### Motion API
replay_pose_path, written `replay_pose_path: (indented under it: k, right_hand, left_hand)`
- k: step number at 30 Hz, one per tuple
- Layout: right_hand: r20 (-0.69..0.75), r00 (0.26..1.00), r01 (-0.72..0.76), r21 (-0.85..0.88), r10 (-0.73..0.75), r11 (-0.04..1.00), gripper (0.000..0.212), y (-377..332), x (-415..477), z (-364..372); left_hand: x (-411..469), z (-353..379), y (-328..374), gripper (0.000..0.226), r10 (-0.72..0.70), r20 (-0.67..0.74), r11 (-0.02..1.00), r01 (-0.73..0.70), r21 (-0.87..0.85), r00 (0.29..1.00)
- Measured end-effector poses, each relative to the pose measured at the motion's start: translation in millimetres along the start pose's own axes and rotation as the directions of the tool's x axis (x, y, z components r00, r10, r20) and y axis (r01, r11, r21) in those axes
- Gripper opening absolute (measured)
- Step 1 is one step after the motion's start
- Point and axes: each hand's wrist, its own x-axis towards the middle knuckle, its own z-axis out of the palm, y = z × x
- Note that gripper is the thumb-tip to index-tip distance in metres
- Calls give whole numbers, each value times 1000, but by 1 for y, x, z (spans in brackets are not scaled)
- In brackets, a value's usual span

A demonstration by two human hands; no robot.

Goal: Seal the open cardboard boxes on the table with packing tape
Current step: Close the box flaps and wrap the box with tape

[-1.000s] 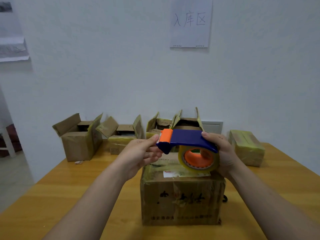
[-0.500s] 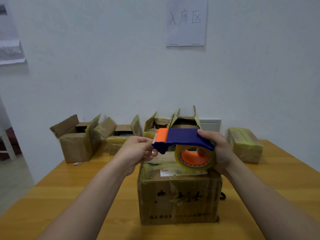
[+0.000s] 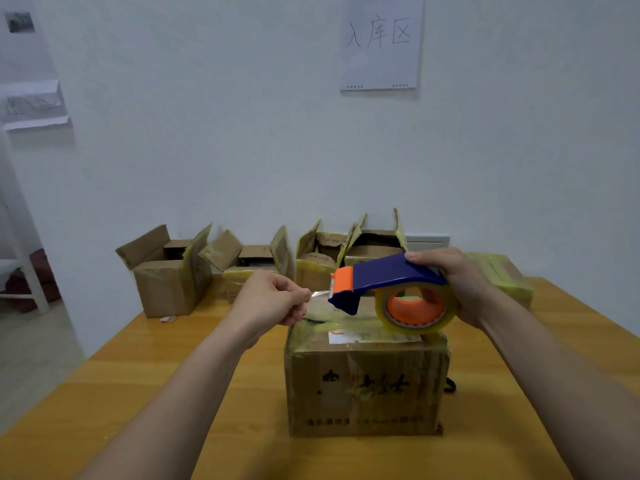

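Observation:
A closed cardboard box (image 3: 365, 386) with black characters on its front stands on the wooden table (image 3: 121, 410) just before me. Above its top, my right hand (image 3: 457, 282) grips a blue and orange tape dispenser (image 3: 381, 278) that carries a roll of clear tape (image 3: 415, 308). My left hand (image 3: 273, 299) pinches the free end of the tape (image 3: 320, 294), a short clear strip stretched from the dispenser's orange mouth. Several open boxes (image 3: 166, 268) with raised flaps line the wall behind.
A taped-up yellowish box (image 3: 502, 275) lies at the back right of the table. A paper sign (image 3: 381, 39) hangs on the white wall. White furniture legs (image 3: 31, 282) stand on the floor at far left. The table's left edge runs diagonally towards me.
My left hand has drawn away to the left from the dispenser's mouth, pulling out a short strip of tape. The dispenser has tilted slightly, nose down.

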Motion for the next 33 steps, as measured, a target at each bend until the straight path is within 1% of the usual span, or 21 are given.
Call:
replay_pose_path:
  k: [3,5,9,13,15,18,19,22,24,29,33]
  right_hand:
    - [19,1000,-4,-98,6,995,30,-5,3,1]
    - [5,1000,-9,-104,10,995,30,-7,5,0]
    - [55,998,-27,-130,34,991,31,-12,6,-3]
    - [88,994,-55,-163,70,985,28,-15,6,-7]
    - [86,993,-59,-192,77,980,35,-19,5,-11]
    - [70,994,-60,-240,79,969,53,-22,6,-16]
    - [74,995,-51,-246,71,968,53,-23,7,-17]
    - [61,997,-17,-283,36,959,40,-27,8,-19]
    - [41,999,7,-315,6,949,35,-27,10,-18]
    - [24,1000,7,-351,1,936,30,-24,12,-10]
    - [10,1000,-11,-409,17,912,31,-21,15,-1]
  left_hand:
    - [2,0,-4,19,25,-19,994,-23,110,1000]
    - [1,2,-5,20,37,-16,987,-34,157,999]
    - [2,7,-9,20,50,-40,981,-42,189,998]
    - [2,10,-17,18,49,-22,970,-42,240,999]
    - [3,11,-19,18,51,-21,970,-44,238,998]
    - [6,12,-16,17,68,-33,964,-58,260,997]
    - [8,12,-14,17,80,-38,960,-67,271,996]
    - [13,14,-7,17,101,-36,942,-84,325,994]
    - [15,14,-2,17,108,-13,916,-94,390,994]
    - [19,20,1,16,95,35,817,-98,568,995]
    - [24,21,-1,14,27,82,783,-72,618,996]
